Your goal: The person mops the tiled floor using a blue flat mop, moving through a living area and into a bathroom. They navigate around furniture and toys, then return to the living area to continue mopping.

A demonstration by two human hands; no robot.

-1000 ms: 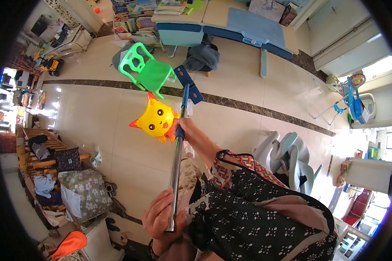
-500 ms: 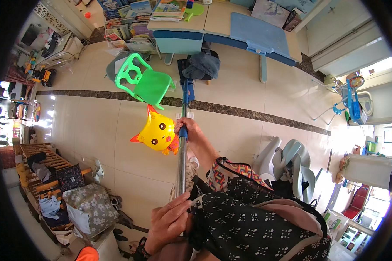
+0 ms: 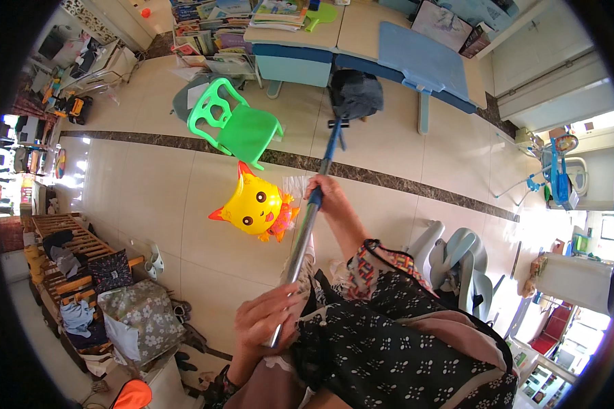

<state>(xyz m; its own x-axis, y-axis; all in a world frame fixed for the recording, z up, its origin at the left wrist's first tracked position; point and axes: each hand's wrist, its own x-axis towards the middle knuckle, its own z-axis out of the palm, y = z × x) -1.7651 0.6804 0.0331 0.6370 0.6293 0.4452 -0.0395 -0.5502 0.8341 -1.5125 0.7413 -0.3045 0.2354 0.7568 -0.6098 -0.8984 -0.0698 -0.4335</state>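
A long-handled mop (image 3: 309, 235) with a metal pole and blue upper sleeve slants away from me across the floor. My right hand (image 3: 329, 195) is wrapped round the pole near the blue grip. Lower down, my left hand (image 3: 265, 320) grips the pole close to its near end. The mop's dark head is partly hidden beside a low stool (image 3: 361, 95) draped with dark grey cloth. Left of the pole lies a yellow inflatable cat-like toy (image 3: 254, 206) with orange ears, and beyond it stands a green plastic child's chair (image 3: 249, 133).
A desk (image 3: 361, 31) with a blue top panel spans the far side, next to a bookshelf (image 3: 215, 41). Grey moulded plastic seats (image 3: 460, 259) stand at right. At left are a wooden slatted bench (image 3: 68, 235), a flowered cushion (image 3: 140, 320) and shoes. A blue-framed child's walker (image 3: 552, 167) stands far right.
The mop's head has swung right, toward the front of the draped stool, and its pole now tilts more to the right. My right hand has moved right with it. The whole view has shifted slightly.
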